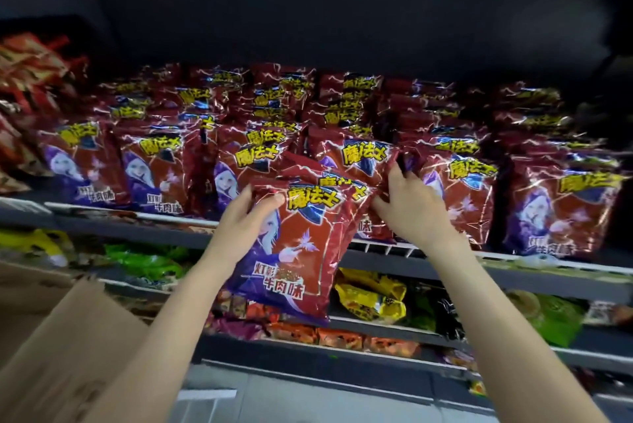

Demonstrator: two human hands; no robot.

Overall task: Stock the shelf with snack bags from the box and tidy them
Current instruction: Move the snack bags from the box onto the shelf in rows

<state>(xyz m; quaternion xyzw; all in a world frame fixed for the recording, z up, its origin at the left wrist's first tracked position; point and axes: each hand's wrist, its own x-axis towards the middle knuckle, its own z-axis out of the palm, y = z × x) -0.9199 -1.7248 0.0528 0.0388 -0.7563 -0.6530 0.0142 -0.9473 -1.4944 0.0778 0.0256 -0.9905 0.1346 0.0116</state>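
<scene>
A red and purple snack bag (pixel 301 251) with yellow lettering hangs in front of the shelf edge (pixel 428 260). My left hand (pixel 245 217) grips its upper left corner, thumb across the front. A second bag of the same kind sits just behind it. My right hand (pixel 409 207) reaches between the shelved bags (pixel 459 183) and touches them with spread fingers, parting two rows. Several rows of identical red bags fill the shelf from left to right.
A brown cardboard box (pixel 58 347) stands at the lower left. Lower shelves (pixel 376 326) hold yellow, green and orange snack packs. Other red packets (pixel 30 63) pile up at the far left. A dark shelf underside hangs above the rows.
</scene>
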